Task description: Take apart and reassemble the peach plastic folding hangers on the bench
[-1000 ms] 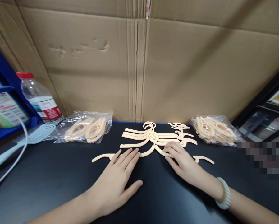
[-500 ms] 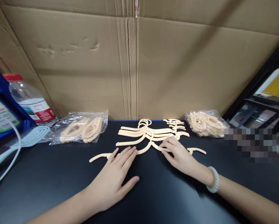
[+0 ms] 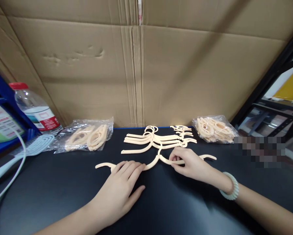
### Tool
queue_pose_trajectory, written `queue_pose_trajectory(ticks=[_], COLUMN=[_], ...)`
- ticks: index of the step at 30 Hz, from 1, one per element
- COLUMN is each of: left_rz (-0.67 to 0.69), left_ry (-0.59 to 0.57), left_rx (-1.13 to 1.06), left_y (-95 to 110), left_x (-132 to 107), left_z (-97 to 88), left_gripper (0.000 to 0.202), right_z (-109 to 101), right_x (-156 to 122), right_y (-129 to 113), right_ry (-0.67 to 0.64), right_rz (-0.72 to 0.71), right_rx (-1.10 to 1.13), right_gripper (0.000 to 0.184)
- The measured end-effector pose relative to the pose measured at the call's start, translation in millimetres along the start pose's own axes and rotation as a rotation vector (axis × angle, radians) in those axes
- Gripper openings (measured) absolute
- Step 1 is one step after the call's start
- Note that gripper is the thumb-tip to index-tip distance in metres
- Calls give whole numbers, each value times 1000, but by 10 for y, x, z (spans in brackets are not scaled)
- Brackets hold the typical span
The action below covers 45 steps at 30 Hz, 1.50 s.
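Note:
A cream plastic clothes hanger point(image 3: 152, 164) lies nearest me on the dark table, its hook pointing away and its curved ends showing past both hands. My left hand point(image 3: 120, 189) lies over the hanger's left arm, fingers stretched and thumb apart. Between thumb and curled fingers, my right hand point(image 3: 192, 164) pinches the hanger's right arm. Just beyond are several similar cream hangers point(image 3: 136, 151) with overlapping hooks. Small curved cream pieces point(image 3: 182, 128) lie to their right at the back.
Clear bags of cream hanger parts lie left point(image 3: 85, 137) and right point(image 3: 213, 129). A pale blue hairbrush point(image 3: 40, 144), a cable point(image 3: 21, 168) and a red-capped bottle point(image 3: 41, 114) are at the left. Cardboard point(image 3: 92, 75) stands behind; a black rack point(image 3: 278, 109) is at right.
The front hanger has shifted slightly toward me, away from the stacked ones. My right fingers have closed around its arm, and my left hand has drawn back a little with it.

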<state>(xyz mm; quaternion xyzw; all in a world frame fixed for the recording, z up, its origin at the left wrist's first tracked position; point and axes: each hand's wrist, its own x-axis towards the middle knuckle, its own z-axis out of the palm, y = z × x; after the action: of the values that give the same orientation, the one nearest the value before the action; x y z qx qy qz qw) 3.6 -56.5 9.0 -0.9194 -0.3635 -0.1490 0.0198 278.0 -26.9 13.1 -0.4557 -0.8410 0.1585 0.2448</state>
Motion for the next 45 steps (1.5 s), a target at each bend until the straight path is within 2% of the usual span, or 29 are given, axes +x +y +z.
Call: queue_pose_trajectory(ticks=[3, 6, 10, 18, 22, 25, 29, 31, 35, 41, 45], left_rz=[45, 76, 68, 21, 64, 182, 333, 340, 314, 296, 285], left_ry=[24, 28, 41, 40, 111, 100, -29, -60, -59, -81, -77], left_rx=[24, 79, 110, 129, 140, 7, -194, -261, -319, -361, -376], left_y=[68, 75, 16, -56, -53, 5, 102, 121, 116, 121, 117], left_x=[-14, -27, -24, 9, -14, -25, 7, 30, 49, 32, 35], left_z=[-33, -36, -15, 34, 52, 30, -16, -33, -56, -64, -57], left_gripper=[31, 35, 42, 42, 47, 50, 43, 40, 39, 38, 38], right_z=[-44, -51, -26, 70, 19, -123, -417, -571, -799, -843, -775], right_x=[-29, -39, -20, 7, 29, 95, 276, 399, 645, 862, 891], right_y=[-65, -76, -27, 83, 119, 261, 633, 826, 1100, 1299, 1368], right_ry=[-121, -156, -116, -10, 46, 119, 196, 180, 129, -58, -92], right_rz=[6, 14, 16, -44, -76, -68, 61, 146, 182, 144, 108], right_rx=[6, 23, 18, -65, -62, -102, -294, -374, -458, -461, -444], right_gripper=[13, 12, 11, 7, 7, 12, 16, 20, 20, 10, 9])
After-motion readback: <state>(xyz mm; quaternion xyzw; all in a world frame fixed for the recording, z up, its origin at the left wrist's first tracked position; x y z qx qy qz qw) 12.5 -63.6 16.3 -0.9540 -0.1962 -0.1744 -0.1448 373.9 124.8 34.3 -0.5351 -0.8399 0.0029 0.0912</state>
